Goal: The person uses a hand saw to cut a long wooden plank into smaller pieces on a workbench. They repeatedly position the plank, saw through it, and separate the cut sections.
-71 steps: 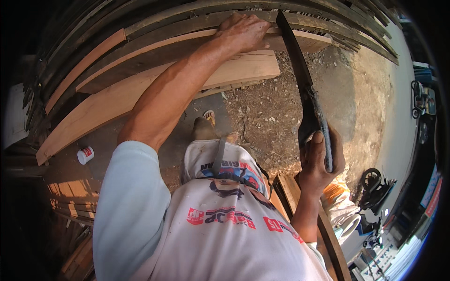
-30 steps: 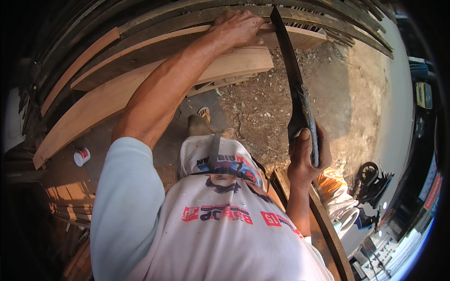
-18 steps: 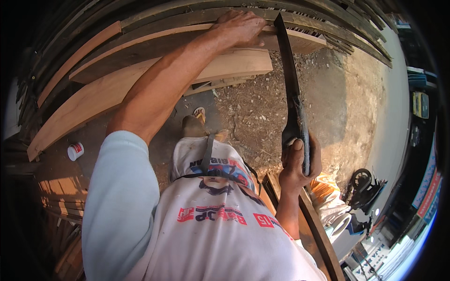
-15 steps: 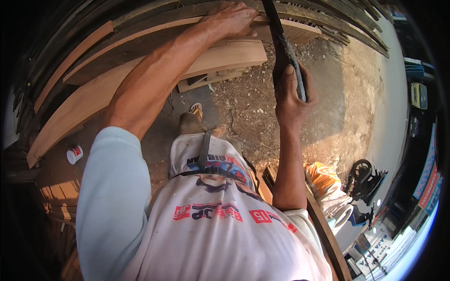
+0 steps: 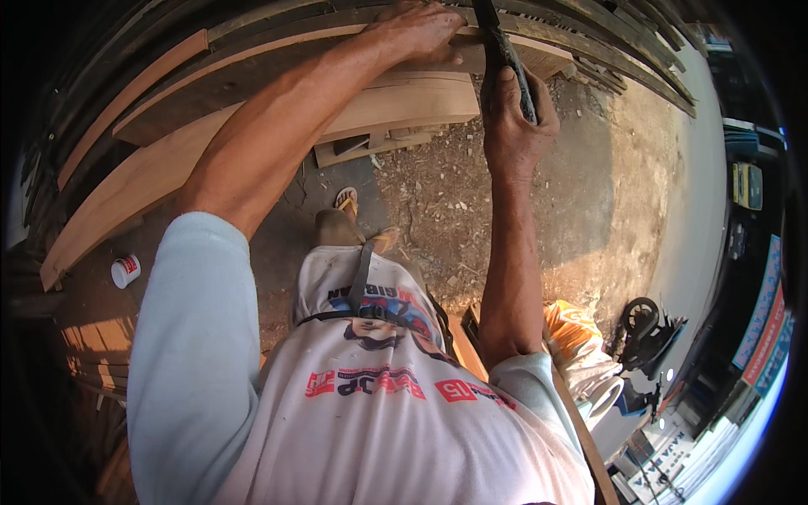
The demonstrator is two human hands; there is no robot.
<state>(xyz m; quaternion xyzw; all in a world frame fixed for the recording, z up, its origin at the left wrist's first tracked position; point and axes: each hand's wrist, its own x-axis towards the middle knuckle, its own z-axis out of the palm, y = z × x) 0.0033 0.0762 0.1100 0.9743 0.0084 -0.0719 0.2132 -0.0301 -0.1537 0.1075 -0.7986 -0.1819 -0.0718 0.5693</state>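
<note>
My right hand (image 5: 522,130) is closed round the worn handle of a dark handsaw (image 5: 498,49), its thumb lying along the top. The narrow blade runs away from me across a long wooden plank (image 5: 278,71) and leaves the picture at the upper edge. To the left of the saw, my left hand (image 5: 421,34) grips that plank, thumb on the near side; the far fingers are partly out of sight. Just nearer to me lies a wide, lighter board (image 5: 404,103).
More timber (image 5: 572,38) is stacked along the far side. A small white tub (image 5: 125,271) stands on the ground at left. Wood chips litter the dirt floor (image 5: 429,194). On the right are a white and orange sack (image 5: 576,332) and a parked motorbike (image 5: 648,332).
My right hand has pushed the saw forward, away from me, so its handle is now close to the plank. My left hand stays in place on the plank.
</note>
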